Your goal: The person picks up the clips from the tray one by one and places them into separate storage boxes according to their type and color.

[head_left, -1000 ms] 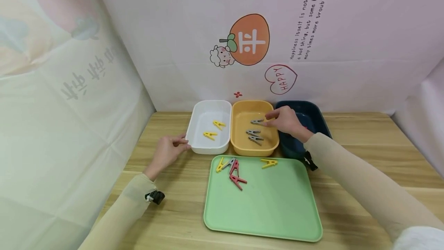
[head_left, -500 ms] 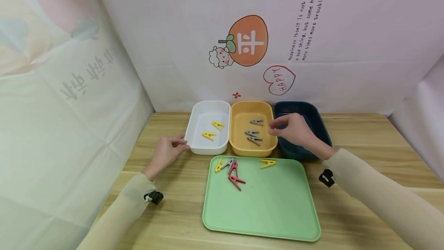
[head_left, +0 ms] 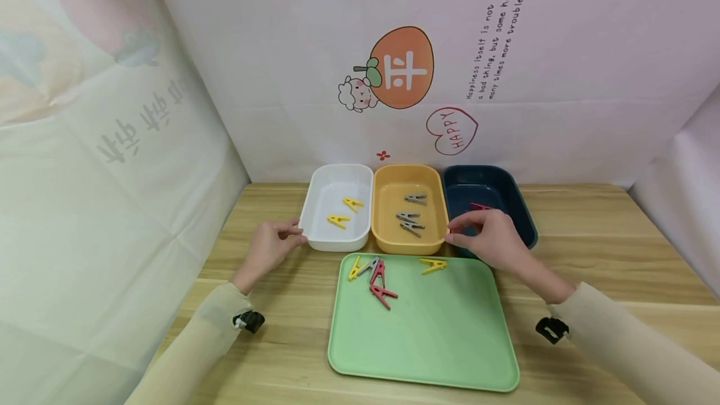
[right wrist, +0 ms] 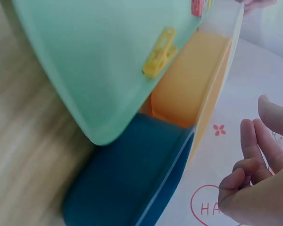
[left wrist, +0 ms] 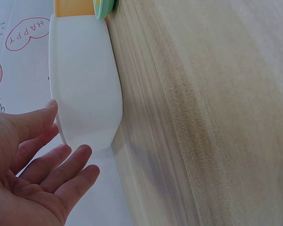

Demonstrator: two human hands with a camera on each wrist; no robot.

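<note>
Wood-grain table (head_left: 281, 336), green tray (head_left: 427, 339), white bin (head_left: 337, 245), orange bin (head_left: 409, 247), dark-blue bin (head_left: 472, 195)

5 clips (head_left: 379, 290) — apparently — on tray (head_left: 427, 336)

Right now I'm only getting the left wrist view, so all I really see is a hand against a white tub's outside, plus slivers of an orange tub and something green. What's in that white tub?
Observer: Two yellow clothespins lie in the white tub.
Visitor: Oh, laundry pegs! And the orange tub at the top of my picture, what's inside it?
Observer: Three gray clothespins, as the head view shows.
Visitor: I can't see the other hand at all. Is it carrying one?
Observer: No, in the right wrist view the right hand holds nothing.
</note>
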